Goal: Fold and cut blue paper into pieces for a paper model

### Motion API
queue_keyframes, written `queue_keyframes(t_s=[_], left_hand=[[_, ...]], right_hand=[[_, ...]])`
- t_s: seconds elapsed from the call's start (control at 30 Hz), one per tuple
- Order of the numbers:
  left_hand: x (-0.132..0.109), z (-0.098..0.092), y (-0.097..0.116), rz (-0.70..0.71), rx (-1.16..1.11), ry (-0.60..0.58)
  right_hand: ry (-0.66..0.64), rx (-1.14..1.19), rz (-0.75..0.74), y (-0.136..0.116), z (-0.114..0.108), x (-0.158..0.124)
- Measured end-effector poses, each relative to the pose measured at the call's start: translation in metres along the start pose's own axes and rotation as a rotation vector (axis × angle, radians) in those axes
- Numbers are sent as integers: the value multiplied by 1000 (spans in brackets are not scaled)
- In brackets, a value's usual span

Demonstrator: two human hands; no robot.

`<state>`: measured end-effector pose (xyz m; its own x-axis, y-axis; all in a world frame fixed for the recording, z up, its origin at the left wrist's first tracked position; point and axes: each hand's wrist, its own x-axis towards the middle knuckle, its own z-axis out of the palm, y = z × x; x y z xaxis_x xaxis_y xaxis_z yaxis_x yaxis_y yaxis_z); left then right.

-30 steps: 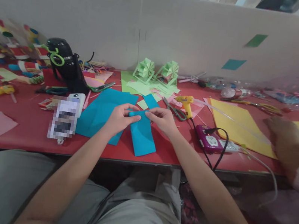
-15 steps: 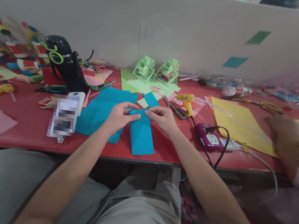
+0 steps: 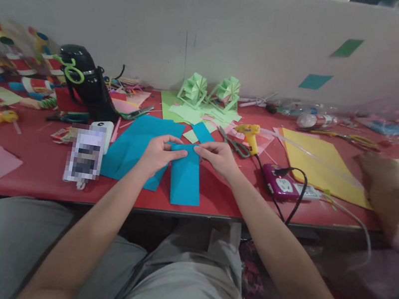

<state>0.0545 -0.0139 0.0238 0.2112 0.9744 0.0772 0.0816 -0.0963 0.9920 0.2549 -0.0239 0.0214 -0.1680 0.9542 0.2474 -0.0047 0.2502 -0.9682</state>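
near the front edge of the tabletop [image 3: 38,183], the left hand [image 3: 157,157] and right hand [image 3: 220,160] each pinch a blue paper strip [image 3: 185,182] by its top — probably to keep that end even — its lower part unheld.

A flat, plain bright-blue paper strip [image 3: 186,180], a long rectangle, runs toward the front edge of the red counter [image 3: 213,199], its near end close to that edge; left hand [image 3: 158,155] and right hand [image 3: 218,158] pinch its far end.
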Motion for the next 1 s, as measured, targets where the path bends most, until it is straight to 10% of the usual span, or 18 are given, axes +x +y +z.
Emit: queue_keyframes(t_s=[0.8, 1.0], left_hand=[[0, 0, 0, 84, 21, 166], [2, 0, -3, -14, -65, 25]], right_hand=[[4, 29, 31, 7, 0, 4], [108, 86, 4, 16, -4, 8]])
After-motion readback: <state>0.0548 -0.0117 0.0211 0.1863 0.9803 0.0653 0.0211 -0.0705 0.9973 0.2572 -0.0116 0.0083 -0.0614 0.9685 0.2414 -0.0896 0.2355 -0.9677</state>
